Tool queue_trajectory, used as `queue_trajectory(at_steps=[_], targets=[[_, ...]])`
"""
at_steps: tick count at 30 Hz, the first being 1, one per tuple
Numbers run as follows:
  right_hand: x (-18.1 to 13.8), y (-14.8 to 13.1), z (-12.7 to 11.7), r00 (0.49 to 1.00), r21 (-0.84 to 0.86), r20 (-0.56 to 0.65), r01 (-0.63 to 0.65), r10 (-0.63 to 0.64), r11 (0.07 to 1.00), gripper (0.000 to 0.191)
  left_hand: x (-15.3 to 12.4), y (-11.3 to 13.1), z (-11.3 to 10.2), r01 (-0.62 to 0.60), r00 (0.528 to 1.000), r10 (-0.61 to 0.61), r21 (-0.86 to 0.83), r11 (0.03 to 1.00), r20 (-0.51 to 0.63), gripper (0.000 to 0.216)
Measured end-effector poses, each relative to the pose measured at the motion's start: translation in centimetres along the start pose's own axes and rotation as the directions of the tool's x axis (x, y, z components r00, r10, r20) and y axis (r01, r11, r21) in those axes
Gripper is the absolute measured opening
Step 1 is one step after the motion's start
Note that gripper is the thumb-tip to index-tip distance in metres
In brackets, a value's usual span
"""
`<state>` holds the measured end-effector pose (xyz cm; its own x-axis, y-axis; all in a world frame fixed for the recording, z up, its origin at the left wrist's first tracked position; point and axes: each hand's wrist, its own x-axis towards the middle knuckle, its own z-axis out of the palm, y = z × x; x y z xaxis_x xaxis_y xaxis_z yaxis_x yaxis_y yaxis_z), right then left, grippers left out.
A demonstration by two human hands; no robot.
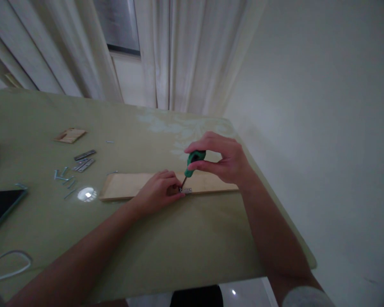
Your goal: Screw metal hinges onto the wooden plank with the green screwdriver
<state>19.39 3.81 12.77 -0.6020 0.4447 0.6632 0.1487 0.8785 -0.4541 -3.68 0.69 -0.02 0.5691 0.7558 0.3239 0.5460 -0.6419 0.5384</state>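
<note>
A long pale wooden board (121, 185) lies flat across the middle of the table. My right hand (225, 158) grips the green handle of a screwdriver (188, 171) between thumb and fingers. Its shaft slants down to the left, and the tip meets a small metal hinge (187, 190) at the board's near edge. Resting on the board, my left hand (158, 189) is closed with thumb and fingertips pinched around the screwdriver tip. What those fingers hold there is too small and partly hidden.
Loose screws (64, 177) and several metal hinges (85, 162) lie left of the board. Behind them sits a small wood piece (71, 135). A dark-screened device (3, 209) and a white cable (22, 253) are at the left. The table's right edge runs beside a wall (323, 149).
</note>
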Motion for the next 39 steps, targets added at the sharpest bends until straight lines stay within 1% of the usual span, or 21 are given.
queue_trajectory(at_steps=[2, 4, 6, 8, 10, 11, 14, 16, 19, 22, 25, 27, 28, 30, 31, 32, 33, 35, 37, 38, 39], targets=[[0.2, -0.6, 0.2, 1.000, -0.125, -0.011, 0.005, -0.007, 0.992, 0.027, 0.0, 0.0, 0.0, 0.001, 1.000, -0.001, 0.001, 1.000, -0.003, 0.026], [0.4, -1.4, 0.2, 1.000, -0.170, 0.014, -0.004, 0.007, 0.985, 0.027, 0.0, 0.1, -0.1, 0.001, 1.000, -0.001, 0.003, 1.000, -0.009, 0.026], [0.5, -2.0, 0.0, 0.996, -0.119, 0.085, -0.026, 0.036, 0.993, 0.031, 0.0, 0.2, -0.1, -0.005, 1.000, 0.005, 0.009, 1.000, -0.017, 0.025], [0.4, -2.1, -0.2, 0.985, -0.002, 0.159, -0.069, 0.068, 0.998, 0.038, -0.1, 0.2, -0.2, -0.011, 1.000, 0.011, 0.014, 1.000, -0.018, 0.025], [0.2, -1.9, -0.4, 0.982, 0.070, 0.169, -0.102, 0.089, 0.992, 0.038, -0.1, 0.3, -0.2, -0.008, 1.000, 0.008, 0.019, 1.000, -0.015, 0.026], [0.2, -1.7, -0.3, 0.986, 0.063, 0.142, -0.098, 0.088, 0.993, 0.034, -0.1, 0.3, -0.2, -0.005, 1.000, 0.006, 0.018, 1.000, -0.013, 0.026], [0.2, -1.6, 0.2, 0.998, -0.110, 0.025, -0.056, 0.059, 0.992, 0.021, -0.1, 0.2, -0.1, 0.004, 1.000, -0.004, 0.001, 1.000, -0.008, 0.025], [0.2, -2.2, 0.6, 0.998, -0.247, 0.000, -0.062, 0.064, 0.967, 0.020, -0.1, 0.1, 0.0, 0.007, 1.000, -0.007, -0.006, 1.000, -0.012, 0.024], [0.1, -3.7, 0.6, 0.988, -0.353, 0.073, -0.102, 0.136, 0.930, 0.023, -0.1, 0.0, 0.1, 0.001, 1.000, -0.001, 0.006, 1.000, -0.018, 0.024], [0.3, -5.1, -0.7, 0.953, -0.343, 0.174, -0.176, 0.247, 0.923, 0.029, 0.0, 0.0, 0.1, -0.009, 1.000, 0.009, 0.014, 1.000, -0.011, 0.022], [1.6, -5.8, -2.2, 0.893, -0.382, 0.298, -0.211, 0.336, 0.900, 0.020, 0.1, 0.1, 0.0, -0.012, 1.000, 0.012, 0.008, 1.000, -0.008, 0.023], [3.1, -5.7, -2.6, 0.836, -0.522, 0.363, -0.183, 0.411, 0.833, 0.013, 0.1, 0.1, 0.0, -0.009, 1.000, 0.009, -0.003, 1.000, -0.008, 0.023], [3.9, -5.5, -2.6, 0.806, -0.620, 0.368, -0.159, 0.463, 0.769, 0.018, 0.1, 0.0, 0.0, -0.010, 1.000, 0.010, -0.007, 1.000, -0.011, 0.023], [5.2, -5.3, -2.4, 0.750, -0.787, 0.337, -0.107, 0.570, 0.607, 0.036, 0.1, -0.1, 0.0, -0.018, 1.000, 0.018, -0.006, 1.000, -0.017, 0.023], [5.7, -5.2, -2.2, 0.721, -0.838, 0.333, -0.069, 0.607, 0.541, 0.044, 0.1, -0.1, 0.0, -0.023, 1.000, 0.023, -0.004, 1.000, -0.021, 0.023], [6.1, -5.2, -2.1, 0.695, -0.865, 0.354, -0.011, 0.626, 0.501, 0.049, 0.1, -0.1, 0.0, -0.027, 0.999, 0.027, -0.001, 1.000, -0.024, 0.022], [6.4, -5.3, -2.1, 0.669, -0.865, 0.412, 0.073, 0.619, 0.497, 0.050, 0.1, -0.2, 0.1, -0.030, 0.999, 0.030, 0.001, 1.000, -0.024, 0.021], [6.7, -5.8, -2.2, 0.588, -0.774, 0.609, 0.296, 0.532, 0.560, 0.044, 0.1, -0.2, 0.1, -0.032, 0.999, 0.032, 0.005, 0.999, -0.024, 0.020], [7.0, -6.4, -2.3, 0.458, -0.608, 0.790, 0.496, 0.408, 0.620, 0.036, 0.2, -0.3, 0.2, -0.029, 0.999, 0.030, 0.011, 1.000, -0.027, 0.019], [7.2, -6.6, -2.2, 0.407, -0.554, 0.831, 0.545, 0.379, 0.629, 0.034, 0.2, -0.3, 0.2, -0.027, 0.999, 0.027, 0.017, 0.999, -0.028, 0.019], [7.4, -6.7, -2.0, 0.391, -0.556, 0.831, 0.549, 0.396, 0.624, 0.033, 0.2, -0.3, 0.2, -0.025, 0.999, 0.025, 0.022, 0.999, -0.028, 0.019]])
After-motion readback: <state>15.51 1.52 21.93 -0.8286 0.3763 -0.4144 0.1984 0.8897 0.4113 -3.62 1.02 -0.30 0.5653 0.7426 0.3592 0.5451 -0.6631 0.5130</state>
